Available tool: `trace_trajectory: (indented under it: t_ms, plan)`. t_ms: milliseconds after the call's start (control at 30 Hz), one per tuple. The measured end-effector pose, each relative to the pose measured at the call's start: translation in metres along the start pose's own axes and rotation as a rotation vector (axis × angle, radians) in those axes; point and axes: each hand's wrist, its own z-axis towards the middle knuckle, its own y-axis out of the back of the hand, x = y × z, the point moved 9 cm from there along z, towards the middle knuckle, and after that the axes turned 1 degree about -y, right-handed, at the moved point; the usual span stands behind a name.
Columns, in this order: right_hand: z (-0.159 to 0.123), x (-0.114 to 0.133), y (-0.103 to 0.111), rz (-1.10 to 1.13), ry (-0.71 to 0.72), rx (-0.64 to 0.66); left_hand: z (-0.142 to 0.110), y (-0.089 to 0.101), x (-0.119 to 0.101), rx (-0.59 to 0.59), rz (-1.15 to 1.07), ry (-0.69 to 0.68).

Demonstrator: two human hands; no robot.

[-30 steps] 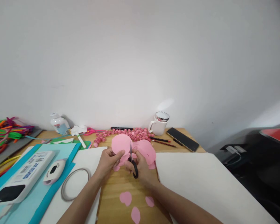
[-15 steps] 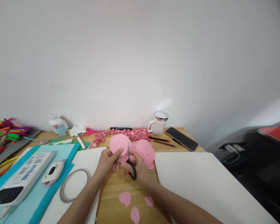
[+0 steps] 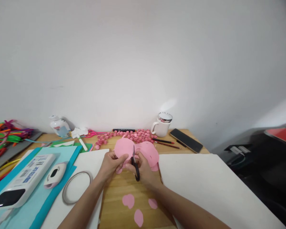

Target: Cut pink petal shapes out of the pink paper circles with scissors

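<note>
1. Nearest, small pink paper pieces (image 3: 138, 218) lay scattered on the wooden table (image 3: 119, 190), between the forearms.
2. Beyond them, the right hand (image 3: 141, 170) had its fingers through and around the black handles of the scissors (image 3: 136, 173), whose blades pointed away from the person.
3. Just beside it, the left hand (image 3: 113, 163) pinched a pink paper disc (image 3: 124, 148) between thumb and fingers; the disc was raised above the table, its right edge at the blades.
4. Behind the right hand lay more pink paper sheets (image 3: 149, 152), overlapping.
5. Farther back sat a heap of small pink balls (image 3: 140, 136), near a white mug (image 3: 162, 128).
6. Farthest stood the pale wall (image 3: 133, 63).
</note>
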Motion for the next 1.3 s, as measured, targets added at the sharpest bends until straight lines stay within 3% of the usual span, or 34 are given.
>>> trace_trajectory:
  t_ms: [600,1067,1300]
  plan:
    - [-0.002,0.005,0.002,-0.095,0.012,-0.014,0.0,0.004,0.0,-0.036,-0.012,-0.035]
    - [0.004,-0.015,0.01,-0.094,0.019,-0.001,0.002,0.009,0.0,-0.077,-0.022,-0.049]
    - [0.003,-0.012,0.01,-0.13,-0.003,-0.019,0.004,0.001,0.008,0.011,-0.138,0.001]
